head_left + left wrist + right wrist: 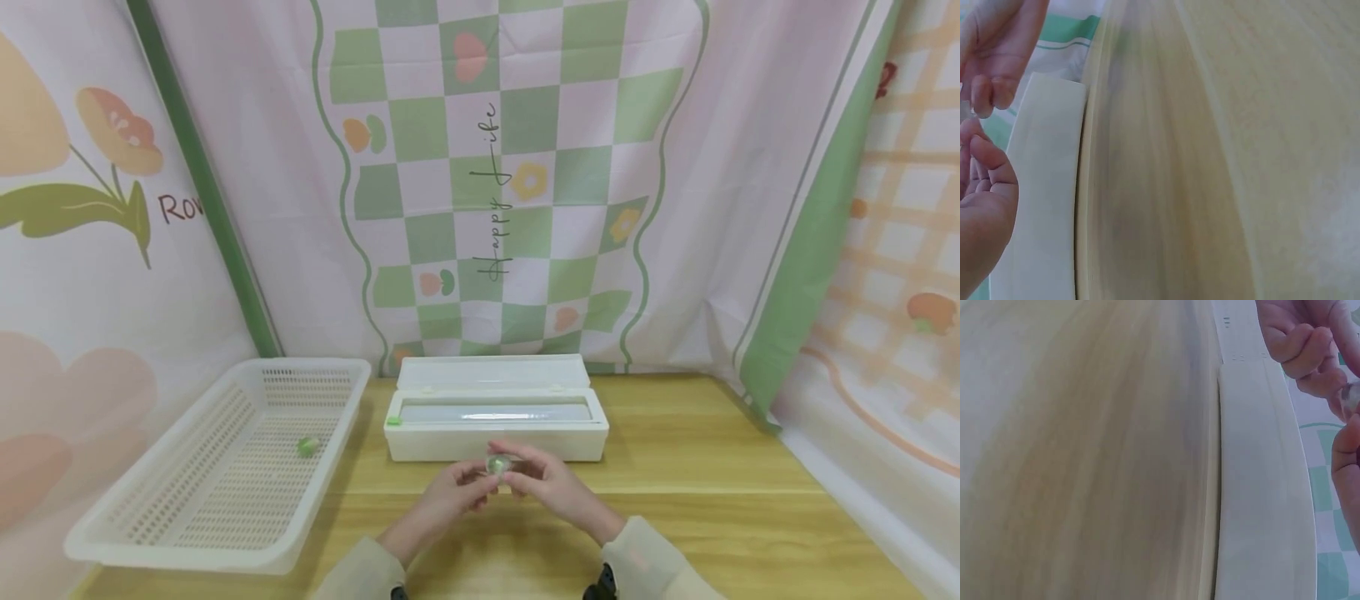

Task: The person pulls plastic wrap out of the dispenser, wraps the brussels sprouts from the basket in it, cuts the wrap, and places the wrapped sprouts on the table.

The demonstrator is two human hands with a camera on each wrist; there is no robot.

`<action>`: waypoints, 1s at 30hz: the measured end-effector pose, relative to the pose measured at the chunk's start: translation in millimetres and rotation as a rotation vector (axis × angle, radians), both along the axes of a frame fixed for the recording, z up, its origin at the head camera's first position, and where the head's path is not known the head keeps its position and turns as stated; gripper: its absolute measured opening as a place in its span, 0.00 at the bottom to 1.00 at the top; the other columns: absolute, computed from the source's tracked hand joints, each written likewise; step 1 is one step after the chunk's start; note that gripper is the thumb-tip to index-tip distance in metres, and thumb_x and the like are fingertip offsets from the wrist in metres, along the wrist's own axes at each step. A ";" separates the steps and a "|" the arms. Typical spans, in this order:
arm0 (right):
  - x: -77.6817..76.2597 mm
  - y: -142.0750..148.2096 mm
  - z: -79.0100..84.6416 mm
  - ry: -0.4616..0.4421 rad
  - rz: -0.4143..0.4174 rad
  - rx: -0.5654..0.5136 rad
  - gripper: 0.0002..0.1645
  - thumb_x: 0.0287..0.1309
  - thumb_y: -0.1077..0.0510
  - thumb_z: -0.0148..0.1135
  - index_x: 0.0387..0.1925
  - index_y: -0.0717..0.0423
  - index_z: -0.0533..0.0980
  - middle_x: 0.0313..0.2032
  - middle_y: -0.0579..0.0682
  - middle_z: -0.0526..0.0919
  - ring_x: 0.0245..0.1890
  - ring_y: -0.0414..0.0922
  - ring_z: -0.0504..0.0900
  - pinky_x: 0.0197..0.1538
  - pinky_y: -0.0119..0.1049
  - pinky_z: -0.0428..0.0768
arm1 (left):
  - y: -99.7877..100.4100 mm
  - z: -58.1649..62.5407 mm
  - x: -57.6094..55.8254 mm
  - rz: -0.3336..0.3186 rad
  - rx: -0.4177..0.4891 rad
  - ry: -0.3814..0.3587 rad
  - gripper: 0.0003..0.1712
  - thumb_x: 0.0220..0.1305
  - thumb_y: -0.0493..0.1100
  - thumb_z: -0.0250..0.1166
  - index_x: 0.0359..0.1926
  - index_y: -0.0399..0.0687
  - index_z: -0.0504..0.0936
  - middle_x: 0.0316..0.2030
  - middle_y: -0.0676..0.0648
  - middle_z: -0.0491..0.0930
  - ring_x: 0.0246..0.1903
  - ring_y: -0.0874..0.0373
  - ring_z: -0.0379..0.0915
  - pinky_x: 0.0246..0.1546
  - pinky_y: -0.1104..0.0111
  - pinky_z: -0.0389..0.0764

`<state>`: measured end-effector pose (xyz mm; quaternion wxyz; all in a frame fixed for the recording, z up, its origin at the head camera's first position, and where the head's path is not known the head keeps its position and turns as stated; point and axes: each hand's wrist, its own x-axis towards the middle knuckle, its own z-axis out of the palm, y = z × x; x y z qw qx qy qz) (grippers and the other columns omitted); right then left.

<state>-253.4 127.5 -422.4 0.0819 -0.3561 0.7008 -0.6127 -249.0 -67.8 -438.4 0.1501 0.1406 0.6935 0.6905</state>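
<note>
Both hands meet over the table just in front of the white box. Between their fingertips is a small rounded pale-green piece in clear film (498,465), its exact kind too small to make out. My left hand (452,497) pinches it from the left, and my right hand (553,486) from the right with thumb and fingers. The right wrist view shows the clear, shiny film (1351,397) at the image edge between the fingertips. Behind the hands the cling film dispenser (495,444) stands with its lid (491,372) raised, a roll of film (495,413) lying inside.
To the left stands a white perforated plastic basket (180,560), with a small green-and-white piece (307,447) on its bottom. A green slide cutter (393,422) sits at the dispenser's left end. Patterned curtains (502,183) enclose the wooden table (712,517).
</note>
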 end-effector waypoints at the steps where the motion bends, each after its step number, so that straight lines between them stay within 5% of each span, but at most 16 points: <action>1: -0.2 0.1 0.0 0.009 -0.001 0.004 0.27 0.65 0.62 0.50 0.62 0.68 0.59 0.57 0.68 0.66 0.36 0.43 0.75 0.38 0.36 0.77 | 0.0 0.0 -0.1 0.001 -0.001 -0.010 0.23 0.60 0.45 0.62 0.53 0.37 0.72 0.36 0.47 0.78 0.30 0.58 0.71 0.37 0.64 0.77; 4: -0.5 0.0 -0.2 0.048 -0.011 0.016 0.25 0.64 0.62 0.51 0.60 0.69 0.63 0.52 0.61 0.72 0.37 0.41 0.75 0.37 0.37 0.77 | -0.2 1.3 0.9 -0.017 0.017 -0.043 0.23 0.60 0.45 0.62 0.53 0.39 0.70 0.37 0.45 0.80 0.28 0.60 0.72 0.34 0.68 0.77; 13: -1.2 -1.4 -0.9 0.112 -0.002 -0.020 0.21 0.63 0.64 0.52 0.55 0.71 0.68 0.51 0.52 0.77 0.33 0.38 0.75 0.36 0.31 0.76 | -3.4 2.4 2.6 -0.217 0.116 -0.041 0.26 0.70 0.52 0.47 0.47 0.31 0.74 0.37 0.48 0.75 0.30 0.64 0.68 0.34 0.74 0.72; 21: -0.7 -2.3 -2.8 0.040 -0.034 -0.025 0.20 0.64 0.61 0.52 0.54 0.69 0.71 0.56 0.68 0.69 0.41 0.41 0.77 0.40 0.35 0.78 | -1.6 -1.2 1.1 -0.147 0.108 -0.009 0.22 0.67 0.48 0.54 0.45 0.30 0.76 0.36 0.49 0.77 0.31 0.62 0.70 0.40 0.70 0.74; 30: 3.4 -6.2 -2.3 -0.020 -0.100 -0.059 0.18 0.62 0.62 0.54 0.49 0.74 0.72 0.49 0.68 0.74 0.29 0.37 0.76 0.33 0.30 0.77 | -0.1 -4.9 5.0 -0.140 0.094 0.043 0.23 0.67 0.47 0.53 0.43 0.24 0.75 0.35 0.46 0.78 0.29 0.62 0.73 0.37 0.69 0.76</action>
